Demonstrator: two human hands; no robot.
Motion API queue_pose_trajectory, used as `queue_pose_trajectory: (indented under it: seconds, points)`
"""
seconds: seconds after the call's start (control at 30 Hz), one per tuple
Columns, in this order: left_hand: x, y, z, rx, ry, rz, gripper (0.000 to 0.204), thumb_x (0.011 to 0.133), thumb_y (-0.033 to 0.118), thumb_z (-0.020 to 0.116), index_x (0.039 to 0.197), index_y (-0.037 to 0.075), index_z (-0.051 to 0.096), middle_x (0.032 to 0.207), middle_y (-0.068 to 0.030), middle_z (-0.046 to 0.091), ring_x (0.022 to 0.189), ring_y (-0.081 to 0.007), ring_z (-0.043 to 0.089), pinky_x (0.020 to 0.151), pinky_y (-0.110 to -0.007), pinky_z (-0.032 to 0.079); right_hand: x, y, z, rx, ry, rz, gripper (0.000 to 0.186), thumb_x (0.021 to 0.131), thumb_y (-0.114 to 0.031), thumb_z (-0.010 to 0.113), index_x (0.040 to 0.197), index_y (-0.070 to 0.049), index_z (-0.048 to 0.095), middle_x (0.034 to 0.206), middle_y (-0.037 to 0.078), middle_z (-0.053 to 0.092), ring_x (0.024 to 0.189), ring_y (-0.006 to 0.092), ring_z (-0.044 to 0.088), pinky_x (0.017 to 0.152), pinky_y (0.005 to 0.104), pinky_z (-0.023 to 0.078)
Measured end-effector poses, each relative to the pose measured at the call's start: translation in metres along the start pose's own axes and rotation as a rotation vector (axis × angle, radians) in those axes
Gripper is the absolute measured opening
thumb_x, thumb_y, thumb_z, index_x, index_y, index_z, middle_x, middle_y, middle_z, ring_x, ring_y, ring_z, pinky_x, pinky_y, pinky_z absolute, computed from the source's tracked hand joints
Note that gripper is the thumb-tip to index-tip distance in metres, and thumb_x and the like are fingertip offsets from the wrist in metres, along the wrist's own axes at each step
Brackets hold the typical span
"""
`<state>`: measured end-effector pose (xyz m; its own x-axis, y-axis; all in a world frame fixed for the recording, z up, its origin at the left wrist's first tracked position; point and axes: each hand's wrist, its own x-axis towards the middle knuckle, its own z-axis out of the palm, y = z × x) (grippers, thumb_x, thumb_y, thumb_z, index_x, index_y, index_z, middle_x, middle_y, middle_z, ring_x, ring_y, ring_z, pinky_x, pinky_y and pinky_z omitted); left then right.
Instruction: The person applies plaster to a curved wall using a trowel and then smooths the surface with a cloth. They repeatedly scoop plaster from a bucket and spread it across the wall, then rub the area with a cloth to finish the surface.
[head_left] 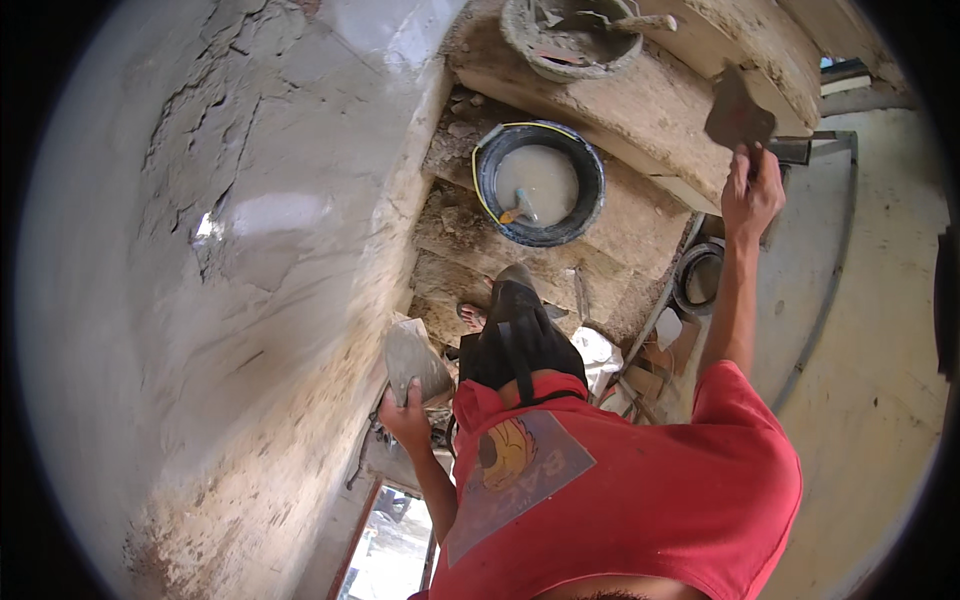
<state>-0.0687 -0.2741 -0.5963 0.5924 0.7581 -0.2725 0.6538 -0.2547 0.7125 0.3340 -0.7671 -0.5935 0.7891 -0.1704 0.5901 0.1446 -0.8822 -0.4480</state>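
Note:
My left hand (405,418) is closed on the lower edge of a flat grey board (416,357), its thumb lying over the face. The board is beside the wall at my left. Out to the far right, my raised right hand (752,195) grips a trowel (738,112) with a dark, broad blade pointing away from me. A grey plastered wall (270,200) fills the left side, cracked and rough near the top and bare brownish lower down. Between my hands and farther off stands a black bucket (548,232) of cloudy water, with a brush (524,207) in it.
Dusty steps (640,235) rise away from me. On a higher one sits a mortar-caked tub (575,70) holding grey mix and a wooden-handled tool (645,23). A smaller round container (699,280) and rubble lie right of the steps. Below left is a bright framed opening (385,545).

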Motion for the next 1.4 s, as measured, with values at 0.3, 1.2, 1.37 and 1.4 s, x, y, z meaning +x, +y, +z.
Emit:
queue_pose_trajectory:
  seconds: [0.3, 1.2, 1.37, 1.4]
  points:
    - [0.045, 0.019, 0.019, -0.010, -0.070, 0.231, 0.038, 0.092, 0.019, 0.084, 0.117, -0.009, 0.074, 0.107, -0.0237, 0.080, 0.098, -0.0373, 0.076, 0.097, -0.048, 0.055, -0.199, 0.104, 0.025, -0.579, -0.782, 0.480, 0.035, 0.101, -0.018, 0.058, 0.129, -0.003, 0.073, 0.118, 0.026, 0.074, 0.113, 0.0409, 0.070, 0.095, 0.0473, 0.057]
    - [0.102, 0.368, -0.313, 0.853, 0.300, 1.111, 0.021, 0.087, 0.017, 0.071, 0.091, -0.004, 0.068, 0.109, -0.0168, 0.073, 0.106, -0.0379, 0.055, 0.094, -0.049, 0.046, 0.201, -0.125, 0.333, 0.342, -0.692, 0.819, 0.037, 0.095, -0.024, 0.057, 0.100, 0.008, 0.075, 0.092, 0.019, 0.076, 0.079, 0.0282, 0.075, 0.069, 0.0457, 0.055]
    - [0.119, 0.357, -0.333, 0.788, 0.314, 1.093, 0.024, 0.088, 0.019, 0.071, 0.089, -0.004, 0.067, 0.108, -0.0163, 0.072, 0.108, -0.0375, 0.053, 0.096, -0.050, 0.044, 0.205, -0.121, 0.351, 0.275, -0.698, 0.834, 0.036, 0.095, -0.024, 0.057, 0.099, 0.007, 0.076, 0.092, 0.018, 0.075, 0.080, 0.0296, 0.074, 0.070, 0.0469, 0.056]
    - [0.120, 0.356, -0.334, 0.796, 0.322, 1.097, 0.024, 0.087, 0.019, 0.071, 0.089, -0.004, 0.067, 0.108, -0.0163, 0.072, 0.107, -0.0375, 0.053, 0.097, -0.051, 0.043, 0.206, -0.119, 0.355, 0.359, -0.681, 0.830, 0.036, 0.095, -0.023, 0.057, 0.100, 0.007, 0.075, 0.092, 0.017, 0.075, 0.081, 0.0297, 0.074, 0.070, 0.0470, 0.056]
